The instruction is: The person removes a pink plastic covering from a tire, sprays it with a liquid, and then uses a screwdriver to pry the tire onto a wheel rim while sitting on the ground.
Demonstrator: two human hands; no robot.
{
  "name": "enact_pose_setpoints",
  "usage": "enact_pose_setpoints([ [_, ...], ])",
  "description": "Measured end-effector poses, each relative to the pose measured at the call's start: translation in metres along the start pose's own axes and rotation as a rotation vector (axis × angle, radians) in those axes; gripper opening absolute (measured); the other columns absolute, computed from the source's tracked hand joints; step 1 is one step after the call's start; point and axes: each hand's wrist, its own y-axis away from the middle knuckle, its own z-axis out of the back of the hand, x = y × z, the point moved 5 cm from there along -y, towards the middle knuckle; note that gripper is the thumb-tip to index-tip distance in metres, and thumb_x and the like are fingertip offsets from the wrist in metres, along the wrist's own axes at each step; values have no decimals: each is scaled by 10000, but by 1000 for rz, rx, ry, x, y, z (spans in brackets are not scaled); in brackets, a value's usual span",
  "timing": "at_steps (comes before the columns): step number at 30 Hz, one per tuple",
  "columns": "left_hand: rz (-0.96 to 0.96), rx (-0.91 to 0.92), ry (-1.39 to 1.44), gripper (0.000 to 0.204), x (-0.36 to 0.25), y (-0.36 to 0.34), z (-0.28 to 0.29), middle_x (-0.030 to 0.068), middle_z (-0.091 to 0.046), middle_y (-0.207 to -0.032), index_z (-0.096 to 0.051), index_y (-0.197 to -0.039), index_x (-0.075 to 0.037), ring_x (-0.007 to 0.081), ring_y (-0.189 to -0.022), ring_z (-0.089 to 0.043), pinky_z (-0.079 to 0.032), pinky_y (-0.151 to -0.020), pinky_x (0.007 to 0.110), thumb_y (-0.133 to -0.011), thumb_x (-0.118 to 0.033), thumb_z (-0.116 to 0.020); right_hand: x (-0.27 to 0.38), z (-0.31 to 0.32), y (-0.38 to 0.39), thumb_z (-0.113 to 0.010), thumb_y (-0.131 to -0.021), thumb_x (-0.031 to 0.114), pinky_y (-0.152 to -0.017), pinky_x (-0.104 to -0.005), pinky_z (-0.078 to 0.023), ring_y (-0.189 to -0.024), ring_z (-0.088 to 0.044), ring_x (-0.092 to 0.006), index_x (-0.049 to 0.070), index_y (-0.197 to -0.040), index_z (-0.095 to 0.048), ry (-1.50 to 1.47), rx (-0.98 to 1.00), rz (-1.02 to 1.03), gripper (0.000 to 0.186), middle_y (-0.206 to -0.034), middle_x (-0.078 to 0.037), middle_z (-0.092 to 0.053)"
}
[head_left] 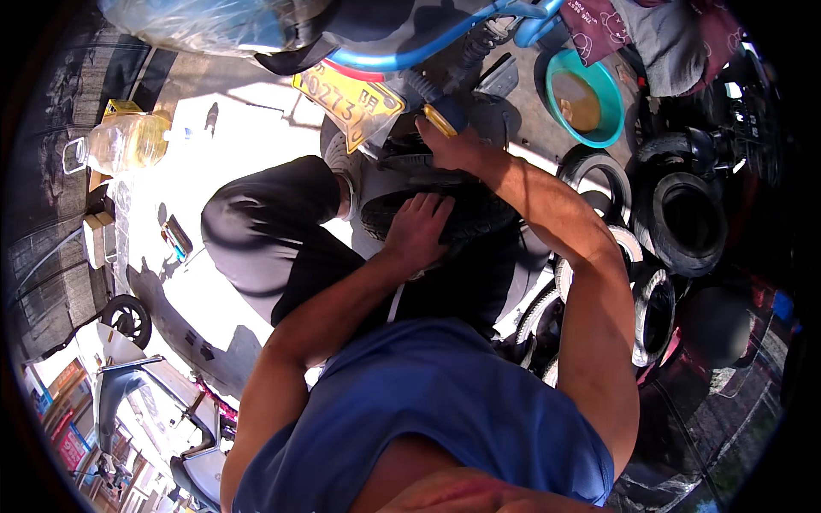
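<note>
A black scooter tire (pixel 487 214) lies between my knees, partly in shadow. My left hand (pixel 419 227) rests on its near side, fingers bent over the rubber. Farther off, my right hand (pixel 446 147) is closed around a tool with a yellow handle (pixel 440 120); shadow hides its working end, so I cannot tell its kind. Just beyond both hands is the rear of a blue scooter (pixel 410 60), with a yellow license plate (pixel 351 103) hanging at an angle and a dark shock absorber (pixel 475 53) beside it.
A turquoise basin (pixel 614 111) with brownish water stands at the far right. Several loose tires (pixel 682 224) are piled at my right. To the left are a clear plastic jug (pixel 128 144) with yellowish liquid, a small wheel (pixel 126 320) and a white scooter body panel (pixel 162 402).
</note>
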Motion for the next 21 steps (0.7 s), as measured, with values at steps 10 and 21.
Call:
enact_pose_setpoints([
  [10, -8, -5, -120, 745, -1, 9, 2, 200, -546, -1264, -537, -1339, -7, 360, -1145, -549, -456, -1024, 451, -648, -150, -775, 32, 132, -22, -853, -603, 228, -738, -413, -540, -866, -709, -333, 44, -988, -671, -683, 139, -145, 463, -885, -160, -710],
  [21, -50, -165, -236, 603, 17, 3, -30, 182, -550, -1264, -546, -1368, -70, 357, -1180, -552, -462, -1030, 464, -777, -129, -646, 22, 97, -9, -788, -706, 191, -821, -427, -574, -972, -714, -358, 98, -1175, -660, -290, 138, -165, 495, -1027, -166, -710],
])
